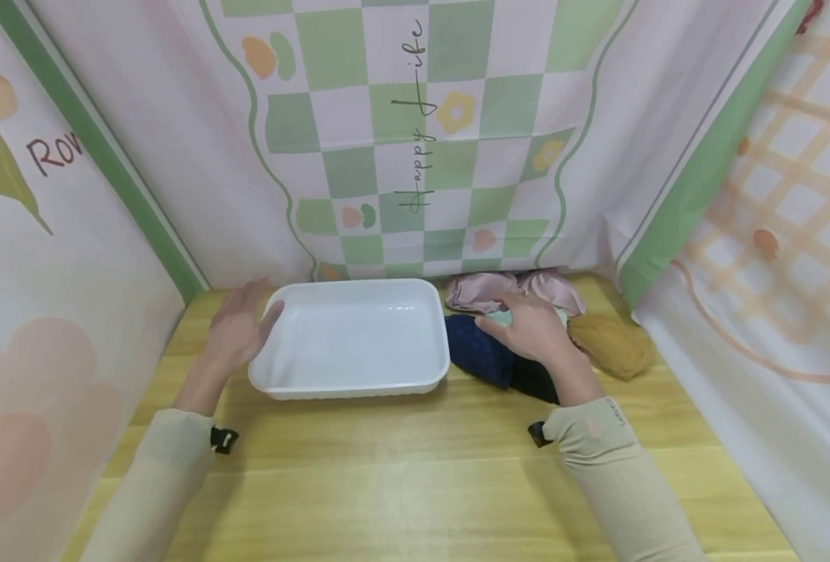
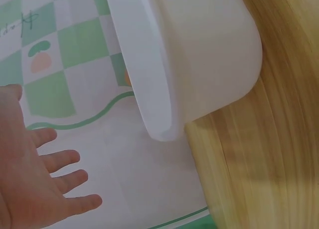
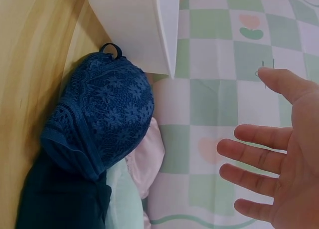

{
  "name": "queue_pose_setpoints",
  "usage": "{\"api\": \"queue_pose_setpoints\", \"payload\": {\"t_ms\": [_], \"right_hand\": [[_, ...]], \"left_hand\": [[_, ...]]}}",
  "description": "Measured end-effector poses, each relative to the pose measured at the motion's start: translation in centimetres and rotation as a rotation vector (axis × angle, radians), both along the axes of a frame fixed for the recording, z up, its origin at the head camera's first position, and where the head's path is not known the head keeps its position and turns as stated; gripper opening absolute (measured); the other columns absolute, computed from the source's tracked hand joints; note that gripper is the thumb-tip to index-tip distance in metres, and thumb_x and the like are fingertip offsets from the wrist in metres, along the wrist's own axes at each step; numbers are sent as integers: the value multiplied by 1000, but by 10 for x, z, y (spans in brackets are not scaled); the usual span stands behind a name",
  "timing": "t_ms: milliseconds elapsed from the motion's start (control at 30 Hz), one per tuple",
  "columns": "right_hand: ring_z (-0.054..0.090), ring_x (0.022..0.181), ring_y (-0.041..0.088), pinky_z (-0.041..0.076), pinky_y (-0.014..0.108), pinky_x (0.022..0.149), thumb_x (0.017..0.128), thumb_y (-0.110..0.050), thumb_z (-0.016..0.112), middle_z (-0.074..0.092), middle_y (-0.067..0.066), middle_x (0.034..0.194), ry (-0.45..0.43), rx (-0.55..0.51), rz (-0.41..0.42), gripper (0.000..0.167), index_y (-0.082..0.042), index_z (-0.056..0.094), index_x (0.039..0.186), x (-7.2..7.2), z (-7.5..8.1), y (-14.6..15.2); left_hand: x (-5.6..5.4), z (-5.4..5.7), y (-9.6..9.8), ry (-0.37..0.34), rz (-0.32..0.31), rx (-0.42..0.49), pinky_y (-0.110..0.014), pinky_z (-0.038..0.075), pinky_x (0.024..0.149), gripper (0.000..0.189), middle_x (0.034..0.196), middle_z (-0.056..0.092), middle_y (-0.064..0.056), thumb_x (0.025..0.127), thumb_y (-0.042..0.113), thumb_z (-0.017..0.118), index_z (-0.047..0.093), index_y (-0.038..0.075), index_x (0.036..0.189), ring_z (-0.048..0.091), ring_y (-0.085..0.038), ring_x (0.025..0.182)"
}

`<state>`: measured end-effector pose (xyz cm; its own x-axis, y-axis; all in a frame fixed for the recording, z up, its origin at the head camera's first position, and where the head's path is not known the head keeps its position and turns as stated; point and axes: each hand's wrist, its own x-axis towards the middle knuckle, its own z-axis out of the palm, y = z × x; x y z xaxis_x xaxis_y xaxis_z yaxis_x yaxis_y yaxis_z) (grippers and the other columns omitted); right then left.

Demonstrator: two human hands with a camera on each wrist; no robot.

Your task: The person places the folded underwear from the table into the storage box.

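Observation:
A white rectangular tray (image 1: 347,339) sits on the wooden table. Beside its left edge hovers my left hand (image 1: 237,328), fingers spread and holding nothing; the left wrist view shows a gap between that hand (image 2: 35,174) and the tray (image 2: 214,54). My right hand (image 1: 532,328) is above the folded garments to the tray's right, its fingers apart and empty. Under and around it lie a navy lace bra (image 3: 107,107), a black garment (image 3: 60,196), a mint one (image 3: 123,199) and pink satin ones (image 1: 481,292). A mustard-coloured padded garment (image 1: 613,345) lies farthest right.
Printed fabric hangs at the back (image 1: 450,148), on the left (image 1: 49,297) and on the right (image 1: 773,234), enclosing the table (image 1: 386,484). The tray and the garments stand near the table's back edge. Each wrist wears a black strap piece (image 1: 223,439).

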<state>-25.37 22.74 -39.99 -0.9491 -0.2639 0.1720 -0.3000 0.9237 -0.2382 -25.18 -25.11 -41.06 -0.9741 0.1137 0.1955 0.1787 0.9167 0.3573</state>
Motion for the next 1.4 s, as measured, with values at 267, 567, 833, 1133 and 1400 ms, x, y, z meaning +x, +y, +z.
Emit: {"api": "queue_pose_setpoints", "payload": {"t_ms": [267,567,833,1133,1400], "right_hand": [[68,101,33,54,53,90,94,-63,56,72,14,118,-27,-9,-13,67,-11,59,137,0,-4,0],[68,100,32,55,51,89,94,-62,56,72,12,115,-31,7,-18,66,-11,60,135,0,-6,0],[68,98,33,55,52,87,94,-62,55,72,11,114,-63,9,-26,68,-10,57,139,3,-9,2],[68,98,33,55,52,87,95,-61,56,73,13,115,-73,6,-19,68,-11,56,141,3,-14,3],[69,96,33,55,52,86,95,-58,57,73,14,114,-80,8,-14,67,-9,57,139,4,-19,4]], "left_hand": [[-2,-4,-5,7,8,17,-68,21,119,70,163,24,-24,106,54,26,21,9,159,23,-49,148],[-3,-4,-6,-23,18,36,-71,21,117,71,164,21,-23,105,56,24,18,12,160,20,-50,149],[-7,-11,-10,-40,24,41,-74,23,114,74,165,20,-24,104,60,23,18,12,160,20,-52,148],[-7,-20,-15,-79,29,59,-77,23,111,74,165,16,-24,104,61,22,11,15,162,18,-54,148],[-7,-25,-19,-111,25,64,-76,21,113,76,165,15,-25,103,62,20,10,15,162,16,-55,148]]}}
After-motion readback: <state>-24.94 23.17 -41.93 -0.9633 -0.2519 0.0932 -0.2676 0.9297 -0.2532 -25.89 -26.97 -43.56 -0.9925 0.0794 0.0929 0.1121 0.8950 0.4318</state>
